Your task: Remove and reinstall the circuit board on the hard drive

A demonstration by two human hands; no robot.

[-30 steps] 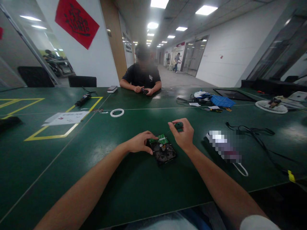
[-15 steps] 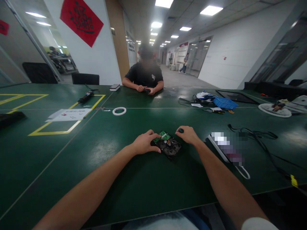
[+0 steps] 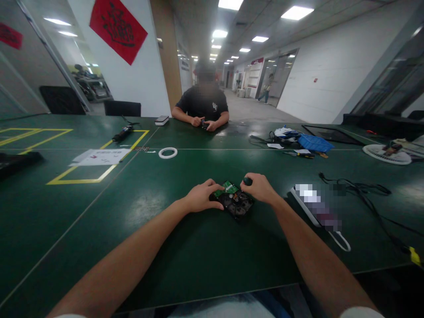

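Note:
A hard drive (image 3: 239,204) lies on the green table in front of me, its green circuit board (image 3: 231,187) facing up. My left hand (image 3: 206,196) is closed on the drive's left side, thumb at the near edge and fingers over the board's corner. At the far right corner of the drive is my right hand (image 3: 260,187), wrapped around a screwdriver (image 3: 247,181). Only the dark rounded end of the handle shows above the fist. Its shaft and tip are hidden or too small to make out.
To the right lie a pale strapped device (image 3: 311,211), partly pixelated, and black cables (image 3: 361,190). Farther back are a roll of white tape (image 3: 168,153), papers (image 3: 101,157), a blue basket (image 3: 315,143) and a white fan grille (image 3: 386,154). Opposite sits a person (image 3: 203,104) holding a small dark object.
My right hand has come in closer to the drive's far right corner with the screwdriver. My left hand keeps its hold. The whole view has shifted slightly.

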